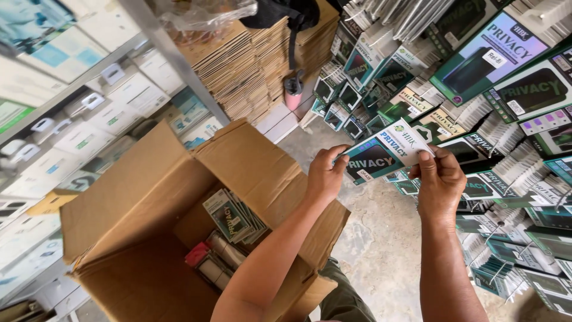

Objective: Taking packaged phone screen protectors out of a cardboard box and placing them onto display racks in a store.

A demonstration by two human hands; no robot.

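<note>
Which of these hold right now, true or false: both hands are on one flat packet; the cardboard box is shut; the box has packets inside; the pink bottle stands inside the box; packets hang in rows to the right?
1. Both hands hold one flat packet. True: the left hand and the right hand grip the flat packet by its ends.
2. The cardboard box is shut. False: the cardboard box has its flaps open.
3. The box has packets inside. True: a stack of packets leans in it.
4. The pink bottle stands inside the box. False: the pink bottle stands on the floor by the stacked cardboard sheets.
5. Packets hang in rows to the right. True: hanging packets fill that side.
</note>
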